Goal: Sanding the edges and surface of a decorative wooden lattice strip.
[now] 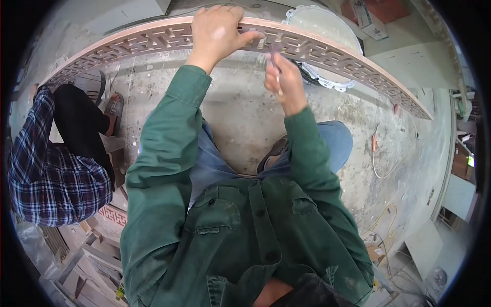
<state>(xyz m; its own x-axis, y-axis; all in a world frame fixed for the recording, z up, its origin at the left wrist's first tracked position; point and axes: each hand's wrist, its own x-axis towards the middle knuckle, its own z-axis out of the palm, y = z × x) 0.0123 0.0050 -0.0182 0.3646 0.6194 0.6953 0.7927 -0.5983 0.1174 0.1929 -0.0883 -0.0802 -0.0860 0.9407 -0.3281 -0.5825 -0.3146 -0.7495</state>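
A long wooden fretwork panel [169,37], cut through with an angular lattice pattern, stands on edge across the far side in front of me. My left hand [216,35] is closed over its top edge, fingers on the far side and thumb along the near face. Slightly to the right, my right hand [287,79] is wrapped round a slim tool [273,54] with a thin dark upper part. Its tip is at the panel's lattice, though I cannot tell whether it touches. Most of the tool's handle is hidden in my fist, so its exact kind is unclear.
On my left a person in a plaid shirt [56,184] sits close, by the panel's left end. A large round white-rimmed piece [325,28] stands behind the panel. An orange-handled tool with a cord [374,143] lies on the stained floor [235,115] at right.
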